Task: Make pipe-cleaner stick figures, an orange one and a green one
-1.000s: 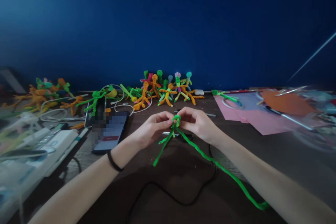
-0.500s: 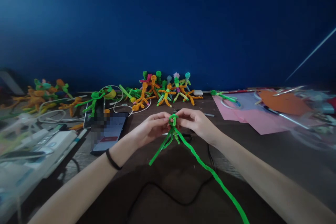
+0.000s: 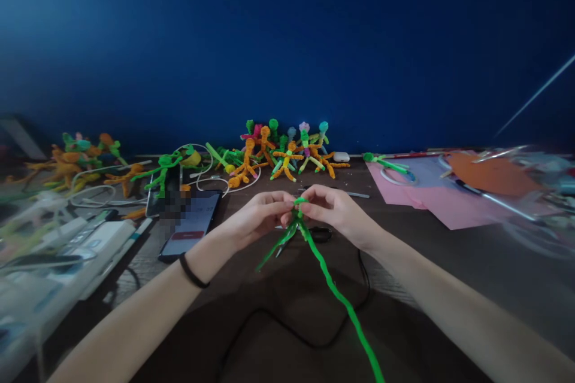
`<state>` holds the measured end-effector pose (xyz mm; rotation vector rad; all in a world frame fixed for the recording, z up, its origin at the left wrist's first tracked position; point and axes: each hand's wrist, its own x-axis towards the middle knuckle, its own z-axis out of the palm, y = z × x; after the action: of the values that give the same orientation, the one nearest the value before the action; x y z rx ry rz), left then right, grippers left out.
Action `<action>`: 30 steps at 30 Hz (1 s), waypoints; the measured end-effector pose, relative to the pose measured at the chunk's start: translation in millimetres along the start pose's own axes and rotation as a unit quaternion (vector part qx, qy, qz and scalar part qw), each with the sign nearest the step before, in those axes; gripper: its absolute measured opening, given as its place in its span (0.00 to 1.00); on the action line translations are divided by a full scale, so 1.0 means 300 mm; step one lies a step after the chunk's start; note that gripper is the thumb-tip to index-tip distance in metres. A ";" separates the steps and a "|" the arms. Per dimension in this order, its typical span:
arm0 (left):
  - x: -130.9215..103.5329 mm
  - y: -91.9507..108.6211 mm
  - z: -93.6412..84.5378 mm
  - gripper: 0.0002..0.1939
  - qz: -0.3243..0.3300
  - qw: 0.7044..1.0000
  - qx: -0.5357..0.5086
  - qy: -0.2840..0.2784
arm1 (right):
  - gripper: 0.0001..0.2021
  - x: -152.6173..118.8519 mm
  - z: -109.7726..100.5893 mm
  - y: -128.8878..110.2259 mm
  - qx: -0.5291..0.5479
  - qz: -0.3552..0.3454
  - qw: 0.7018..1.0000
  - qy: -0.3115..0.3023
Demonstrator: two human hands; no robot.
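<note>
Between my hands, over the middle of the dark table, is a green pipe cleaner figure (image 3: 300,208) with a coiled top. My left hand (image 3: 269,212) pinches it from the left, a black band round that wrist. From the right, my right hand (image 3: 330,209) grips the same piece with thumb and fingers; the fingertips partly hide it. Short green ends hang down to the left. One long green strand (image 3: 335,290) runs from it toward the lower right, out of the picture. Scissors (image 3: 321,234) lie on the table below, partly covered by the hands and the figure.
Several finished-looking pipe cleaner figures (image 3: 290,158) stand along the blue wall, more (image 3: 67,161) at the left. A phone (image 3: 197,224) and a white power strip (image 3: 103,245) lie left. Pink paper (image 3: 467,209) is at the right. A black cable (image 3: 309,344) curves across the front.
The coiled top has turned in my fingers and now shows more edge-on. The long strand's lower end has swung left. Both hands stay in nearly the same place.
</note>
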<state>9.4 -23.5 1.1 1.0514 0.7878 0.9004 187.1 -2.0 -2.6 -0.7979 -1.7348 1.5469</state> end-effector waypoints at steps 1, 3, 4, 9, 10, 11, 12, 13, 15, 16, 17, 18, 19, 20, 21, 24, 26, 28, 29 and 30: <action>-0.001 0.000 0.002 0.04 -0.001 1.000 0.000 -0.001 | 0.13 0.000 0.002 0.003 -0.008 -0.003 1.000 -0.001; -0.001 0.000 0.004 0.04 -0.004 1.000 -0.007 -0.007 | 0.14 0.000 0.003 0.004 -0.024 -0.011 1.000 -0.005; -0.001 0.000 0.006 0.04 -0.006 1.000 -0.014 -0.012 | 0.13 0.000 0.004 0.003 -0.028 -0.015 0.999 -0.008; -0.003 0.004 0.021 0.04 -0.015 0.998 -0.057 -0.016 | 0.13 -0.006 0.001 -0.015 0.009 0.002 0.999 -0.031; -0.005 0.005 0.025 0.04 -0.016 0.998 -0.064 -0.014 | 0.13 -0.007 0.000 -0.019 0.016 0.006 0.999 -0.037; -0.006 0.007 0.029 0.05 -0.018 0.997 -0.070 -0.014 | 0.13 -0.008 0.000 -0.022 0.019 0.007 0.999 -0.041; -0.007 0.008 0.033 0.06 -0.022 0.997 -0.077 -0.015 | 0.12 -0.008 0.000 -0.024 0.017 0.005 0.999 -0.043; -0.007 0.008 0.036 0.07 -0.028 0.996 -0.083 -0.017 | 0.12 -0.008 0.000 -0.026 0.010 0.003 0.999 -0.045; -0.006 0.005 0.039 0.07 -0.041 0.995 -0.091 -0.019 | 0.11 -0.008 0.000 -0.028 -0.011 -0.007 0.999 -0.044; -0.005 0.002 0.039 0.08 -0.044 0.994 -0.094 -0.017 | 0.10 -0.008 0.000 -0.029 -0.022 -0.013 0.999 -0.043; -0.003 -0.001 0.039 0.08 -0.045 0.994 -0.095 -0.013 | 0.10 -0.007 0.001 -0.029 -0.032 -0.018 0.998 -0.042; -0.001 -0.005 0.039 0.07 -0.044 0.995 -0.095 -0.007 | 0.09 -0.006 0.001 -0.028 -0.039 -0.021 0.998 -0.042; 0.000 -0.009 0.039 0.07 -0.042 0.995 -0.092 0.000 | 0.09 -0.005 0.001 -0.027 -0.045 -0.022 0.998 -0.040; 0.001 -0.011 0.039 0.07 -0.040 0.995 -0.088 0.007 | 0.10 -0.004 0.002 -0.026 -0.049 -0.022 0.998 -0.038; 0.001 -0.012 0.040 0.07 -0.037 0.996 -0.083 0.015 | 0.10 -0.003 0.002 -0.025 -0.051 -0.020 0.998 -0.035; 0.000 -0.004 0.045 0.08 -0.024 0.997 -0.070 0.037 | 0.11 0.000 0.000 -0.023 -0.032 -0.013 0.999 -0.025; -0.001 0.003 0.044 0.09 -0.020 0.997 -0.065 0.040 | 0.11 0.001 -0.004 -0.021 0.002 -0.005 1.000 -0.024; 0.001 0.004 0.033 0.09 -0.015 0.998 -0.051 0.030 | 0.11 0.003 -0.008 -0.014 0.044 -0.002 0.999 -0.026; 0.003 0.001 0.025 0.08 -0.009 0.999 -0.043 0.024 | 0.11 0.004 -0.010 -0.009 0.064 -0.005 0.998 -0.027; 0.006 -0.005 0.015 0.06 0.001 0.999 -0.036 0.018 | 0.10 0.005 -0.011 -0.003 0.081 -0.008 0.996 -0.028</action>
<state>14.4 -23.8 0.7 0.9743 0.7788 0.9450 188.9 1.2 -1.3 -0.6639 -1.6255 1.6899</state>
